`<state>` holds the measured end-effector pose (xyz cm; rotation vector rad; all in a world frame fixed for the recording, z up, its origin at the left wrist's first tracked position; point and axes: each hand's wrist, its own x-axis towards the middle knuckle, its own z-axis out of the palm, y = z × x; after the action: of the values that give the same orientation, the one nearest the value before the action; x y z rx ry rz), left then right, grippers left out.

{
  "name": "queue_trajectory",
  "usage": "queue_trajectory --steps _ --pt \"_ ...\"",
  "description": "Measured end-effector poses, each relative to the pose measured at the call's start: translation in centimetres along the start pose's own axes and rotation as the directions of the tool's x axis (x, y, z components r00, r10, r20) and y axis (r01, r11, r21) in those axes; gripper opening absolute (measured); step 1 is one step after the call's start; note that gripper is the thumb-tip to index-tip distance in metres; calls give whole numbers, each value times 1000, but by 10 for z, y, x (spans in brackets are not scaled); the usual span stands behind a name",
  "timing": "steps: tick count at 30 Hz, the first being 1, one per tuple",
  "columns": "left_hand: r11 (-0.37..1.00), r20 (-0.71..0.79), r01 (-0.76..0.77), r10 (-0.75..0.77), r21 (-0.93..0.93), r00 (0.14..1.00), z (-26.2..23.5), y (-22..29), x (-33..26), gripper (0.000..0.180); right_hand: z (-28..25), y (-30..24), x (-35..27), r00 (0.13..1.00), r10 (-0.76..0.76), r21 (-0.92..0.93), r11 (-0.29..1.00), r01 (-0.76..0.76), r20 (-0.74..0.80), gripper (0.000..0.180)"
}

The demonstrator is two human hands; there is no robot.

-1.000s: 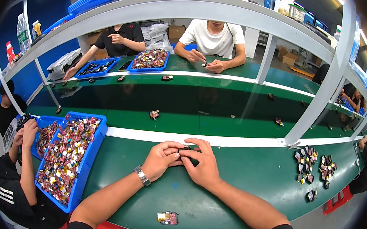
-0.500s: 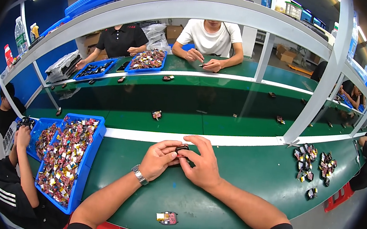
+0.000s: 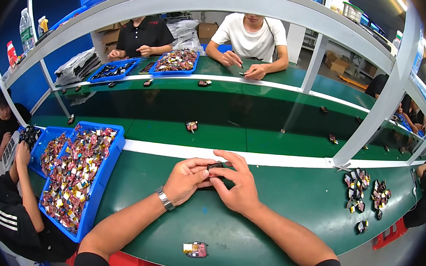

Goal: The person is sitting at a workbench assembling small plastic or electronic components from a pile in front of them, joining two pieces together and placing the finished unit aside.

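Note:
Above the green worktop, both my hands meet around a small black casing (image 3: pixel 215 166) with a bit of red board showing at its lower side. My left hand (image 3: pixel 183 182), with a metal watch band at the wrist, pinches it from the left. My right hand (image 3: pixel 238 191) grips its right side with thumb and fingers, the index finger reaching over the top. Fingers cover much of the piece. Closer to me, a separate red circuit board in a dark frame with a white and yellow part (image 3: pixel 195 249) lies flat near the table edge.
A blue tray (image 3: pixel 108 174) heaped with small boards stands at left, beside a co-worker (image 3: pixel 3 205). Groups of similar pieces (image 3: pixel 356 190) lie at right. A white strip and a grey shelf post (image 3: pixel 356 136) border the conveyor, which carries scattered pieces. Two people sit opposite.
The view has shifted slightly. My right fingers have closed in further over the black casing. Across the conveyor, the person in black has drawn a hand back from the blue tray.

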<state>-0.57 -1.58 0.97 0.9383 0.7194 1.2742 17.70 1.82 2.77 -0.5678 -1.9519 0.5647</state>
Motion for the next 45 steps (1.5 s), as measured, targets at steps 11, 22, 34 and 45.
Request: queue_trajectory --steps 11,22,34,45 --pt "999 -38 28 -27 37 999 3 -1 3 29 2 -1 4 995 -90 -201 976 80 -43 20" --pt "996 -75 58 -52 72 996 6 1 2 28 4 -2 2 991 -133 -309 944 116 -32 19" --pt "995 -152 28 -14 91 988 6 -3 2 28 6 -4 5 978 -205 -453 869 201 41 16" --pt "997 -280 -71 80 43 957 2 4 11 37 -4 84 47 993 -49 -445 896 -6 -112 20"
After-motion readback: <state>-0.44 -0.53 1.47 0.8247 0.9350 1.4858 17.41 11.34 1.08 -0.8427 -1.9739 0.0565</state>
